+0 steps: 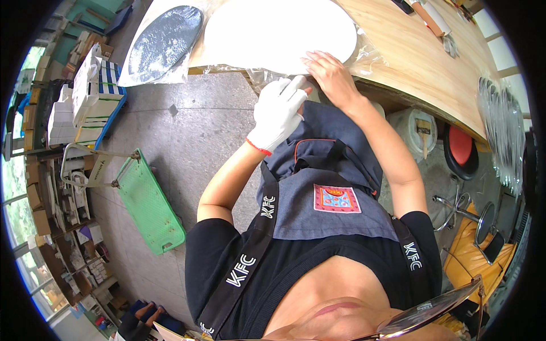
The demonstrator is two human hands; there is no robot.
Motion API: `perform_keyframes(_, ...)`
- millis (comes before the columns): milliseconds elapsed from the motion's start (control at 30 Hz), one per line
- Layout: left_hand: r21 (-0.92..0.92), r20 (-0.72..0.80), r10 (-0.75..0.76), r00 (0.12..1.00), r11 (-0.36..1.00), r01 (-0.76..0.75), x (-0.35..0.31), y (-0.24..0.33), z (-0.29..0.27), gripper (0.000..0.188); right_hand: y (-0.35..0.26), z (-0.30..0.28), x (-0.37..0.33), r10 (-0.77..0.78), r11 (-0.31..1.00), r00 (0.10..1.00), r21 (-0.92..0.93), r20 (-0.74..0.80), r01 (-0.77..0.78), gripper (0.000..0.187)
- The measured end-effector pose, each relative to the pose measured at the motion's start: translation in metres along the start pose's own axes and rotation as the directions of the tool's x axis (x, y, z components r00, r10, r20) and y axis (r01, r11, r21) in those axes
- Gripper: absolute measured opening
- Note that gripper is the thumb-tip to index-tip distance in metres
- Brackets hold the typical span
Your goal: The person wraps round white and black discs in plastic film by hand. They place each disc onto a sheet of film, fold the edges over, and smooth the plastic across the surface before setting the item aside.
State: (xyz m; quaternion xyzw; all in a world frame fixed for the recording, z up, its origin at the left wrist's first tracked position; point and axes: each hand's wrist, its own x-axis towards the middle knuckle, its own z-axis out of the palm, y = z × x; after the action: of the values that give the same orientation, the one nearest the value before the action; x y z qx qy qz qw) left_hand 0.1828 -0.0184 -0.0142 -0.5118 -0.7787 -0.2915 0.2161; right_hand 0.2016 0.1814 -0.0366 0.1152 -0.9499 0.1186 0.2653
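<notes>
A large white oval panel (278, 34) lies at the front edge of the wooden table, with clear plastic film (367, 48) showing around its rim. My right hand (334, 78) is bare, its fingers stretched out flat on the panel's near edge. Just left of it, my left hand (277, 113) wears a white knit glove with a red cuff; bare skin shows at some fingertips. Its fingers are bent together at the panel's near rim, and what they pinch is hidden. A dark oval piece (165, 44) in clear plastic lies to the left.
The wooden table (421, 68) extends right, holding a cardboard roll (430, 20) and a stack of clear plastic sleeves (499, 131). Below stand a bucket with a brush (422, 136) and a red-black stool (459, 150). A green trolley (151, 204) and stacked white boxes (85, 108) are left.
</notes>
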Motion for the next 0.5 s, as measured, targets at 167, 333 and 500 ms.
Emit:
perform_keyframes(167, 0.113, -0.02, -0.094, 0.995, 0.989, 0.096, -0.005, 0.008, 0.004, 0.037, 0.006, -0.015, 0.017, -0.023, 1.0, 0.98, -0.011, 0.195, 0.026, 0.036)
perform_keyframes(333, 0.169, -0.038, -0.149, 0.988, 0.974, 0.153, -0.01, 0.005, 0.013, 0.042, 0.008, -0.022, 0.024, -0.045, 0.999, 0.962, -0.001, 0.27, 0.046, 0.037)
perform_keyframes(500, 0.174, -0.014, -0.182, 0.983, 0.968, 0.182, -0.012, 0.005, 0.013, 0.046, 0.012, -0.02, 0.024, -0.07, 0.995, 0.956, -0.05, 0.286, 0.087, 0.038)
